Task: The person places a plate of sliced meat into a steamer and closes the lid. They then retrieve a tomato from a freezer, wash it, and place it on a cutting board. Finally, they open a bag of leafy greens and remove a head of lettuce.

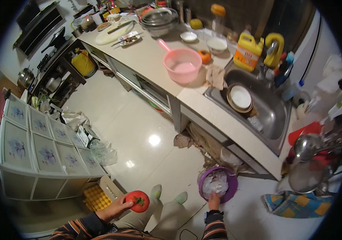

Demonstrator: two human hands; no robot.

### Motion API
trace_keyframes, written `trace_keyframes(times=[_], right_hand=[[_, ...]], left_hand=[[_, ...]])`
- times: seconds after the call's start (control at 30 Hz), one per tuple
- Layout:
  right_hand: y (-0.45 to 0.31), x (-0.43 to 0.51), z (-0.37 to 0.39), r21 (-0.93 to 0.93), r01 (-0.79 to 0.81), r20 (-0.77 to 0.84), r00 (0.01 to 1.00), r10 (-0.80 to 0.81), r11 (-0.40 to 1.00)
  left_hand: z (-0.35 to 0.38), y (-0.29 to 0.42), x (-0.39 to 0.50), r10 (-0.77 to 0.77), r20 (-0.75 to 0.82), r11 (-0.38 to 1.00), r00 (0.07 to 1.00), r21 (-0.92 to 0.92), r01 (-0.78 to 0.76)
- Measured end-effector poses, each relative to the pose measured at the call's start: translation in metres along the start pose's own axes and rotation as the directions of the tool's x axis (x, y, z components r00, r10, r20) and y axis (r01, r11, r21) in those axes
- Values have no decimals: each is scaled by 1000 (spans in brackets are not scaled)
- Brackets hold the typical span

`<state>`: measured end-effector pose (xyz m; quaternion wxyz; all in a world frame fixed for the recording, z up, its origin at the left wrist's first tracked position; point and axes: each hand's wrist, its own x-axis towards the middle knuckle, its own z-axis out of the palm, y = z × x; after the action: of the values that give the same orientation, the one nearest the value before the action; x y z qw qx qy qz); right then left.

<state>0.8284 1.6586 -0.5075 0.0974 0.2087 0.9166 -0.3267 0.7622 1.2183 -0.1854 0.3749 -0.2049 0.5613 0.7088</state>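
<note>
My left hand (117,208) holds a red tomato (138,201) with a green calyx, out in front of my body. Lower right of centre, a purple waste bin (233,186) stands on the floor, with crumpled clear plastic (217,183) in its mouth. Over the bin's near rim reaches my right hand (214,201). Its fingertips meet the plastic; whether they grip it or only touch it is not clear.
A pink plastic dipper (183,72) and an orange persimmon (204,57) sit on the counter (147,60). Stacked bowls (240,96) lie in the steel sink (274,112). At left stands a glass-panelled cabinet (43,153), beside an egg tray (94,198) on the floor.
</note>
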Motion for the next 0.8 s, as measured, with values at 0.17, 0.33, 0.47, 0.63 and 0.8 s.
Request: trace_keyframes(times=[0.17,0.33,0.47,0.63,0.8], right_hand=[[-138,-45,-31,266,102,149,978,-146,958],[-312,-83,-93,482,287,24,940,-340,828],[-422,-106,-148,664,360,-113,915,-388,655],[-505,-129,-191,518,615,-211,766,-607,595],[-533,-127,-190,355,715,-196,687,-700,602]], left_hand=[[-19,51,-17,217,108,975,970,21,-221],[-34,102,-23,445,173,891,879,10,-453],[-39,123,-26,543,235,837,806,-69,-544],[-33,140,-32,557,255,829,790,-124,-545],[-20,152,-26,570,252,818,782,-78,-570]])
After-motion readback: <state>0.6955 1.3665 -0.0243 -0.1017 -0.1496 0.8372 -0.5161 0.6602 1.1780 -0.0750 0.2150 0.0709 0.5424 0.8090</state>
